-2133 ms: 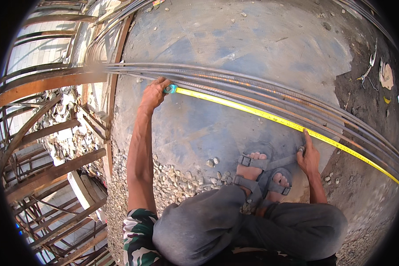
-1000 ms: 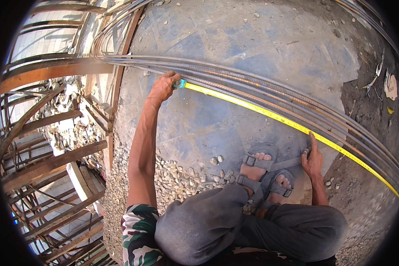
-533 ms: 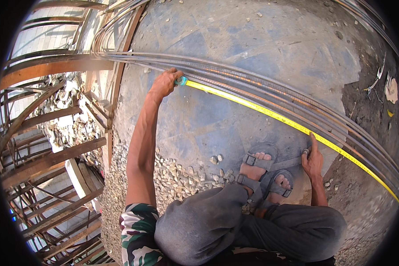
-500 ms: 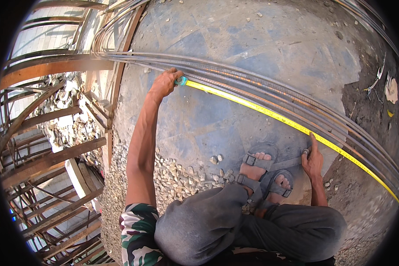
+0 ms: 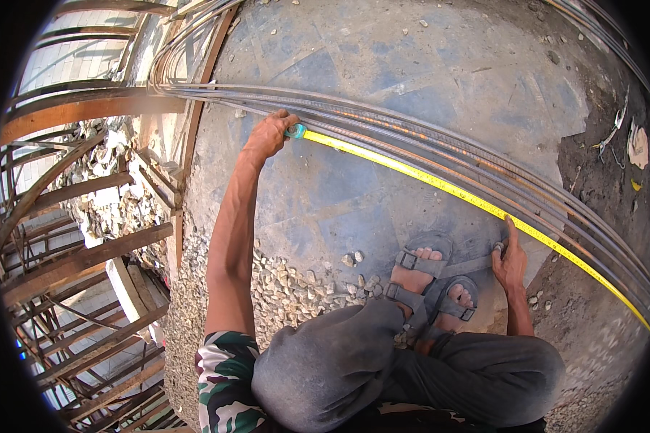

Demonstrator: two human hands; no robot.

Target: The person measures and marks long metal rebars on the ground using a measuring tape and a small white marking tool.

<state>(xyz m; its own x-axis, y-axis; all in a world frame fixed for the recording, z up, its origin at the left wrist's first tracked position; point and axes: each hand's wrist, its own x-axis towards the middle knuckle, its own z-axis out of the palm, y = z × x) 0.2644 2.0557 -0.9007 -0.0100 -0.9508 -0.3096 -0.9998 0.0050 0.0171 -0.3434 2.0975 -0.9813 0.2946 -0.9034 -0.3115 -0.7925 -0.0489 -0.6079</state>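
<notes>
My left hand is wrapped round the teal case of a tape measure, close beside a bundle of steel rebar. From the case a yellow tape blade runs out along the near side of the bars, down to the far right. My right hand is by the blade, its index finger stretched to the blade's near edge. Its other fingers are curled, with a small dark thing at the thumb that I cannot make out. A flat grey strip shows between that hand and my sandals.
Loose gravel lies left of my feet. Along the left side stand wooden beams and a heap of rubble. More bars lie at the upper right, near a wire scrap on dark soil.
</notes>
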